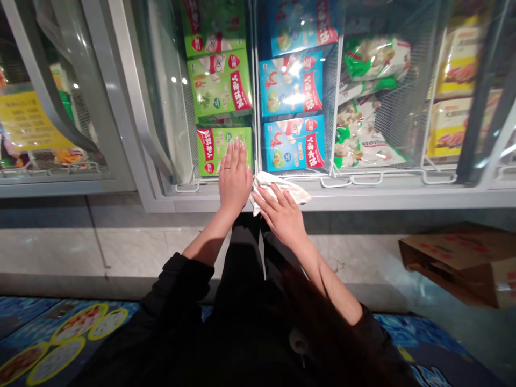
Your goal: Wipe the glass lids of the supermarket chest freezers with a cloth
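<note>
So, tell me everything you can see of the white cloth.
The white cloth looks thin and soft, with faint markings. It lies crumpled on the display case's front rim, bunched toward the left and tapering to a point on the right. The right hand, spread, covers part of it. The left hand is close beside it; whether they touch is unclear.

You have three blue boxes (293, 142) in one column. To their right, past a white wire divider (337, 91), note clear-fronted bags (379, 56) with green and white print, loosely heaped. Further right, you have yellow-and-white boxes (449, 126), partly hidden. At your far left, a yellow sign (32, 121) bears printed lines, too blurred to read. Low at your right, observe a brown cardboard box (455, 247) with red markings.
</note>
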{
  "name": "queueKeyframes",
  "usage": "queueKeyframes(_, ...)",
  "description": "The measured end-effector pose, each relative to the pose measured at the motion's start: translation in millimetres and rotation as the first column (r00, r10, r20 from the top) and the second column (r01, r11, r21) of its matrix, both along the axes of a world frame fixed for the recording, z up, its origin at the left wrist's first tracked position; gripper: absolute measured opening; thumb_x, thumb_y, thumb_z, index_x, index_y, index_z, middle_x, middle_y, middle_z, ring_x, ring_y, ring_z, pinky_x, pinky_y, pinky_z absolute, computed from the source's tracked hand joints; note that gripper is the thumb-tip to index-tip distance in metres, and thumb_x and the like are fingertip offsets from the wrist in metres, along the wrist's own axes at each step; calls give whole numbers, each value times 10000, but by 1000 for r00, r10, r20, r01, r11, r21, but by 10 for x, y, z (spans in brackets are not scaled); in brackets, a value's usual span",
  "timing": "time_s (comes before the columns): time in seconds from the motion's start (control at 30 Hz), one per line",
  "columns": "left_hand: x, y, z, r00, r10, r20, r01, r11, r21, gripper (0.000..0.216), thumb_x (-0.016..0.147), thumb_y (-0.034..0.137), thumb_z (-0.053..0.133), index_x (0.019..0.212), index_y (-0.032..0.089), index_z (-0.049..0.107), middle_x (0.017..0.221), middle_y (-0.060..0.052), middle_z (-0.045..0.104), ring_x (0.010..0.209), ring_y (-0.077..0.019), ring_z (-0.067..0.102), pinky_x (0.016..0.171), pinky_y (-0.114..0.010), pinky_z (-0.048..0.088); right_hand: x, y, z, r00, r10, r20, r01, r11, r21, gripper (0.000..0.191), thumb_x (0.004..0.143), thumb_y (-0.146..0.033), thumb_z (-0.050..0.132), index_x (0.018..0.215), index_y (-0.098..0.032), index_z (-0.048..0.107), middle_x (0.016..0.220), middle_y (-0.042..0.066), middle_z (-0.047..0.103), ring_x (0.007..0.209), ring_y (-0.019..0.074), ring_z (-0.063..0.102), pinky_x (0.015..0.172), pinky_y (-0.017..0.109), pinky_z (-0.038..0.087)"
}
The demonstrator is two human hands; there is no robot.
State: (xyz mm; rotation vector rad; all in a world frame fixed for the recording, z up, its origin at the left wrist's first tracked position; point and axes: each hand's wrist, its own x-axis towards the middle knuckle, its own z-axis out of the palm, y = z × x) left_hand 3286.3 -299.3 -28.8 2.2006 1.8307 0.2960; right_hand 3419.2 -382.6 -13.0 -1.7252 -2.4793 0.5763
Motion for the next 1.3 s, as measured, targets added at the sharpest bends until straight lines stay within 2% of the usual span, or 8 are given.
queueKeyframes(0.17, 35, -9, 54, 1000, 10, 17, -9, 1000, -25, 510, 817, 158, 309, 1289, 132, 117, 1341, 34, -5, 1222, -121, -47, 1030, -360, 43, 411, 53, -1, 986, -159, 58, 158, 987, 17, 424, 834, -243, 299, 1250, -308, 253, 1319, -63, 196, 1223, 173, 88, 991, 403, 166)
queueKeyframes(0.33, 56, 3, 83, 1000, 6, 17, -5, 999, -36, 497, 823, 168, 304, 1287, 112, 137, 1336, 12, -48, 1223, -145, -35, 1031, -359, 27, 243, 357, 6, 959, -281, 35, 278, 958, 69, 436, 841, -257, 273, 1272, -248, 218, 1336, -20, 147, 1225, 217, 49, 972, 458, 150)
queueKeyframes(0.57, 92, 2, 142, 1000, 7, -1, -7, 998, -55, 474, 832, 182, 265, 1287, 118, 148, 1341, 27, 16, 1219, -143, -46, 1043, -344, 23, 310, 215, 62, 992, -120, -23, 122, 990, 69, 432, 829, -225, 307, 1255, -272, 257, 1319, -48, 209, 1221, 186, 104, 987, 406, 180)
queueKeyframes(0.7, 121, 2, 185, 1000, 10, 7, -10, 997, -74, 495, 826, 183, 279, 1292, 111, 125, 1341, 26, 26, 1212, -158, -76, 1044, -364, 15, 624, 189, 56, 971, -241, 3, 240, 967, 87, 435, 829, -246, 292, 1259, -283, 239, 1321, -39, 203, 1219, 201, 113, 970, 440, 199)
queueKeyframes(0.87, 143, 3, 204, 999, 25, -23, -26, 998, -53, 500, 814, 178, 296, 1291, 139, 149, 1338, 38, 58, 1211, -148, -56, 1049, -344, 36, 570, 620, 77, 938, -346, -8, 343, 928, 147, 439, 836, -276, 251, 1273, -262, 206, 1331, -28, 170, 1223, 218, 73, 960, 477, 180)
queueKeyframes(1.03, 142, 7, 161, 999, 25, -30, -26, 1000, -12, 499, 812, 176, 294, 1290, 140, 153, 1338, 28, 41, 1215, -154, -21, 1043, -352, 53, 428, 785, 153, 975, -222, -12, 221, 965, 142, 433, 837, -277, 256, 1268, -273, 212, 1330, -53, 172, 1225, 191, 70, 979, 431, 158)
queueKeyframes(1.17, 126, 8, 179, 1000, 14, 13, -14, 999, -36, 522, 801, 160, 304, 1294, 171, 133, 1333, 43, 69, 1214, -126, 2, 1042, -327, 72, 665, 636, 239, 995, -101, -7, 101, 988, 120, 421, 825, -249, 298, 1245, -267, 278, 1311, -48, 238, 1219, 171, 111, 987, 387, 147)
queueKeyframes(1.3, 202, 18, 301, 998, -42, 51, 45, 997, -64, 522, 791, 140, 313, 1289, 147, 159, 1333, 11, 81, 1216, -137, 19, 1037, -339, 75, 881, 623, 288, 982, -190, -7, 189, 970, 152, 408, 815, -235, 306, 1222, -266, 323, 1296, -15, 278, 1211, 188, 142, 968, 424, 132)
